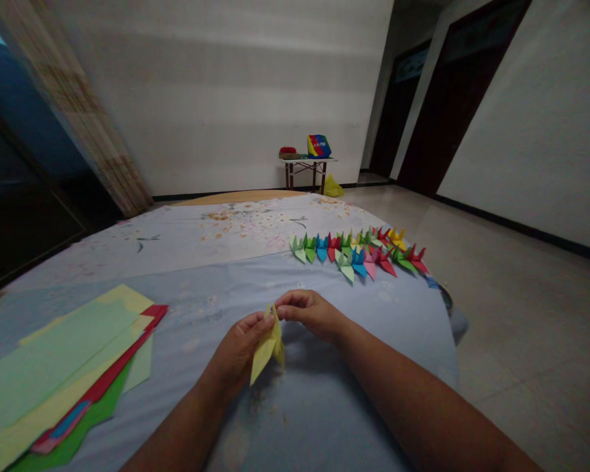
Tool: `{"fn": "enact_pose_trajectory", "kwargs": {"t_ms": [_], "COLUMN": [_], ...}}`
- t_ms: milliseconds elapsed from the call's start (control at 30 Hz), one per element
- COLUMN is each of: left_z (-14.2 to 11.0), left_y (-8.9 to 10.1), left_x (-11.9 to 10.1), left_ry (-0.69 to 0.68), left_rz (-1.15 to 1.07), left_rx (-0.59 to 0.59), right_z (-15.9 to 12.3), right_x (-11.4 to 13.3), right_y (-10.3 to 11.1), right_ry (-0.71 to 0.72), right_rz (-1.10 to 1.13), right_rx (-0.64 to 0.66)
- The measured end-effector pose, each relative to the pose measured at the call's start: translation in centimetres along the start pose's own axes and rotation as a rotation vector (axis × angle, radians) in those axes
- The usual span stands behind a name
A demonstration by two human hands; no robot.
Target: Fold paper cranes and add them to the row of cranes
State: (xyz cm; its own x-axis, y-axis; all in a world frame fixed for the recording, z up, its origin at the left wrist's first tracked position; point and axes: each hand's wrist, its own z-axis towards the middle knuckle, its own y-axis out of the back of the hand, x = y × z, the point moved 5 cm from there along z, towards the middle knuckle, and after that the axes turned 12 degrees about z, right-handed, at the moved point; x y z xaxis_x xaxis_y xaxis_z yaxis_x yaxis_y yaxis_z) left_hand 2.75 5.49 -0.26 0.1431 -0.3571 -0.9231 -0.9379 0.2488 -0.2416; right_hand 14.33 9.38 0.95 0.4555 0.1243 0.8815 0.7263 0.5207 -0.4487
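Observation:
A partly folded yellow origami paper (264,354) is held up over the near part of the table, its long points hanging down. My left hand (243,341) pinches it from the left, thumb on top near the upper end. With thumb and forefinger closed, my right hand (309,311) grips the paper's top tip from the right. The exact fold under the fingertips is too small to make out. Beyond my right hand stand several folded paper cranes (358,262) in green, blue, red, pink and yellow, lined up in rows.
A stack of coloured paper sheets (59,367) lies at the left. The table (196,288) wears a pale blue and floral cloth and has a rounded right edge. Against the far wall, a small table (309,159) carries a colourful box (319,146). A yellow bag (333,187) rests on the floor.

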Motion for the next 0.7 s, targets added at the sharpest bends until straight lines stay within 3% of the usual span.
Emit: {"fn": "enact_pose_trajectory", "kwargs": {"t_ms": [500, 700], "left_z": [-0.2, 0.2], "left_y": [0.2, 0.5], "left_x": [0.2, 0.8], "left_ry": [0.011, 0.023], "left_rz": [0.025, 0.103], "left_rx": [0.017, -0.024], "right_z": [-0.1, -0.4], "right_x": [0.3, 1.6], "right_y": [0.0, 0.2], "right_ry": [-0.010, 0.091], "right_rz": [-0.019, -0.356], "right_rx": [0.001, 0.035]}}
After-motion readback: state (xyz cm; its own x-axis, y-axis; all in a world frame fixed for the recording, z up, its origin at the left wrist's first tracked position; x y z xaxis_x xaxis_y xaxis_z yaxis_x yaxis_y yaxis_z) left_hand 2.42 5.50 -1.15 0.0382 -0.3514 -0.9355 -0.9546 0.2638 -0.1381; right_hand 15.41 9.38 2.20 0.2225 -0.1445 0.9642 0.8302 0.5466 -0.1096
